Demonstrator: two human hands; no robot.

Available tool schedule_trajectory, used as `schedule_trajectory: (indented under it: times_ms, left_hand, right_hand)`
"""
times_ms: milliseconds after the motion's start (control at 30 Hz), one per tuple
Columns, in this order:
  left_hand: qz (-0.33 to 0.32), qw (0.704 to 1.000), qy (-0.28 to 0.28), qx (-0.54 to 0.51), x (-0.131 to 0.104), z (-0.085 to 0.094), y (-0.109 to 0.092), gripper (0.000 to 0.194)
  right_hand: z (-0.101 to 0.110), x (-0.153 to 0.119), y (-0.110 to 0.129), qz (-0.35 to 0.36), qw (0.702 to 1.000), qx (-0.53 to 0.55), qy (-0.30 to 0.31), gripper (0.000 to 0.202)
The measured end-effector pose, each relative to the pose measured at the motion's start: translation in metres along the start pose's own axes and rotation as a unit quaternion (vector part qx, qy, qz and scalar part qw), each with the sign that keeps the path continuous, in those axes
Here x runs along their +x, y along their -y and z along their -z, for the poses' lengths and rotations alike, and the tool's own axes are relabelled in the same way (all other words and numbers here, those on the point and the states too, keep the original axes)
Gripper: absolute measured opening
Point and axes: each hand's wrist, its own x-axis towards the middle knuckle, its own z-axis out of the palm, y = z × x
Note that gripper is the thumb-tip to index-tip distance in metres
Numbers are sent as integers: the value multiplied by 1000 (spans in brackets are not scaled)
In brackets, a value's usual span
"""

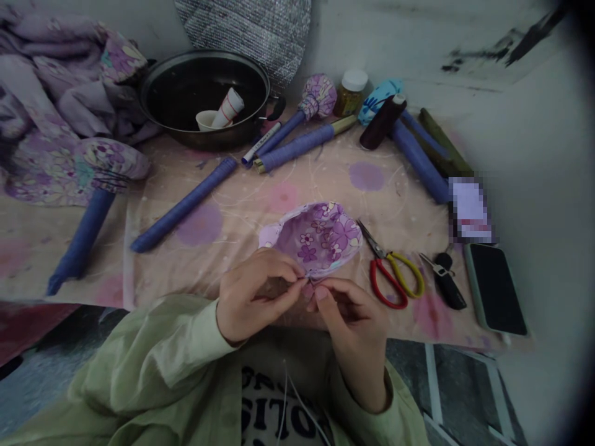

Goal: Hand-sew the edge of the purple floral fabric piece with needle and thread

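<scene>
A small purple floral cloth pouch lies mouth-up at the table's front edge, its flowered inside showing. My left hand pinches the pouch's near rim between thumb and forefinger. Just to the right, my right hand grips the same rim, a small fold of cloth between its fingertips. Whether a needle or thread is in the fingers is too small to tell. Scissors with one red and one yellow handle rest beside the pouch, slightly open.
Keys and a phone lie at right. Blue-wrapped sticks, a marker, a dark thread spool and a lidded jar are farther back. A black pan holds paper cups. Purple cloth is heaped at left.
</scene>
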Motion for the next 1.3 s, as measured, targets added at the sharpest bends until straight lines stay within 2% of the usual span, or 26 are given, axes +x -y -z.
schedule_trajectory:
  times_ms: [233, 433, 567, 667, 733, 800, 833, 900, 1033, 1100, 1200, 1300]
  left_hand:
    - [24, 1000, 12, 0, -1, 1, -1, 22]
    - [2, 1000, 28, -1, 1, -1, -4, 24]
    - [31, 999, 22, -3, 1, 0, -3, 25]
    - [50, 998, 26, -13, 1, 3, 1, 26]
    - [56, 997, 36, -29, 2, 6, 3, 25]
    - [59, 996, 48, -41, 3, 8, 5, 24]
    - [60, 996, 54, -44, 4, 9, 6, 23]
    - [64, 994, 68, -50, 5, 10, 6, 21]
    - [70, 992, 97, -32, 8, 11, 8, 17]
    - [72, 992, 101, -23, 10, 11, 8, 16]
    - [69, 992, 102, -20, 11, 11, 7, 15]
    - [57, 993, 106, -14, 11, 11, 7, 16]
  right_hand:
    - [-3, -3, -1, -18, 1000, 12, -1, 11]
    - [-7, 0, 3, -25, 998, 43, 23, 17]
    - [6, -3, 8, 49, 997, -52, 24, 10]
    - [23, -2, 14, 129, 979, -158, -18, 12]
    - [33, 5, 18, 165, 968, -182, -50, 13]
    - [40, 19, 23, 180, 962, -197, -51, 12]
    - [42, 27, 26, 180, 961, -208, -28, 10]
    - [42, 46, 32, 179, 959, -211, 57, 9]
    - [36, 72, 40, 134, 945, -218, 206, 9]
    - [33, 77, 42, 108, 936, -229, 243, 12]
    - [31, 78, 40, 72, 931, -238, 267, 13]
    - [30, 77, 38, 24, 931, -208, 301, 15]
